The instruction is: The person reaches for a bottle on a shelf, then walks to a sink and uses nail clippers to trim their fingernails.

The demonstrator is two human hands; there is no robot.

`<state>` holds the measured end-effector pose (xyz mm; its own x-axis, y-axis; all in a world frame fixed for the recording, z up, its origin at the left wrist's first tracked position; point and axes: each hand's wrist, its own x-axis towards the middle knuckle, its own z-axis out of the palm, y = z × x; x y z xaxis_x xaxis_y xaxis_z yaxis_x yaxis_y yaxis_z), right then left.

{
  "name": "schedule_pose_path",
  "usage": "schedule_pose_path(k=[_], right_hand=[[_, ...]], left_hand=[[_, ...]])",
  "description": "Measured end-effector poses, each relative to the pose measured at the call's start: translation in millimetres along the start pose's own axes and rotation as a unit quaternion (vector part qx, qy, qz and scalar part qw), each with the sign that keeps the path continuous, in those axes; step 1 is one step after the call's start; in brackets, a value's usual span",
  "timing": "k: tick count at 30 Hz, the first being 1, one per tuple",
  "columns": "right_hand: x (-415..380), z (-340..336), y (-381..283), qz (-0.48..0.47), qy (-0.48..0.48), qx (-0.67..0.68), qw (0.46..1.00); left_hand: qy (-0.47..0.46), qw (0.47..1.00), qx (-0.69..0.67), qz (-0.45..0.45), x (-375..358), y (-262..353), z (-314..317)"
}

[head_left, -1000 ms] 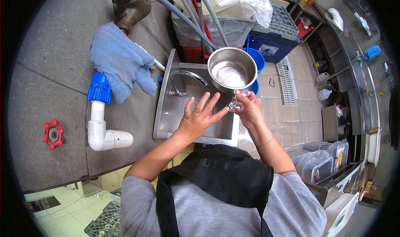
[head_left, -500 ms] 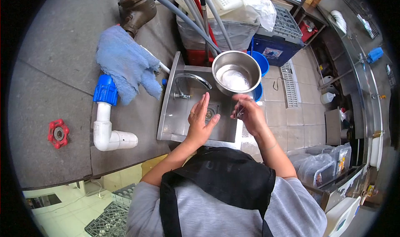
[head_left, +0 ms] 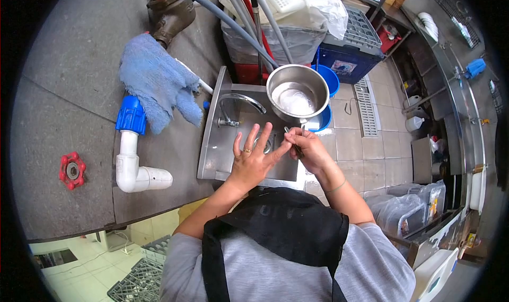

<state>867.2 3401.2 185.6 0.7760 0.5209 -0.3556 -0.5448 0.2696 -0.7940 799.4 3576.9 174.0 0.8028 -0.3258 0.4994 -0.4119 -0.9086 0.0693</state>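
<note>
Over the small steel sink (head_left: 208,156), my left hand (head_left: 252,161) has its fingers spread, its thumb side close to my right hand. My right hand (head_left: 310,152) is closed around a small dark metal item (head_left: 296,147), too small to identify, near the sink's right side. Beyond both hands, a round steel pot (head_left: 298,92) rests at the sink's far right corner, with a shiny, light-coloured bottom. A curved chrome faucet (head_left: 241,98) arches over the basin to the left of the pot.
A blue cloth (head_left: 156,79) drapes over a pipe on the left, above a blue fitting (head_left: 131,115). A red valve handle (head_left: 72,170) is further left. Blue buckets (head_left: 326,79) stand behind the pot, beside a floor drain (head_left: 366,108).
My left hand has spread its fingers and turned. My right hand has moved left and closer to it, the small metal item still in its fingers.
</note>
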Motion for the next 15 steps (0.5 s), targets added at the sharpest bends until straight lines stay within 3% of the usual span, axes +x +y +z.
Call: schedule_pose_path(k=[2, 7, 15], right_hand=[[-0.7, -0.7, -1.2, 0.020, 0.004, -0.002, 1.000], [-7.3, 9.0, -15.4, -0.014, 0.051, -0.048, 0.997], [0.3, 1.2, -10.3, 0.018, -0.005, -0.084, 0.996]], left_hand=[[0.022, 0.998, 0.033, 0.055, -2.9, -4.5, 5.2], [-0.029, 0.990, 0.060, 0.126, -4.0, -12.2, 0.3], [-0.033, 0.966, 0.112, 0.232, 0.1, -13.4, -4.1]])
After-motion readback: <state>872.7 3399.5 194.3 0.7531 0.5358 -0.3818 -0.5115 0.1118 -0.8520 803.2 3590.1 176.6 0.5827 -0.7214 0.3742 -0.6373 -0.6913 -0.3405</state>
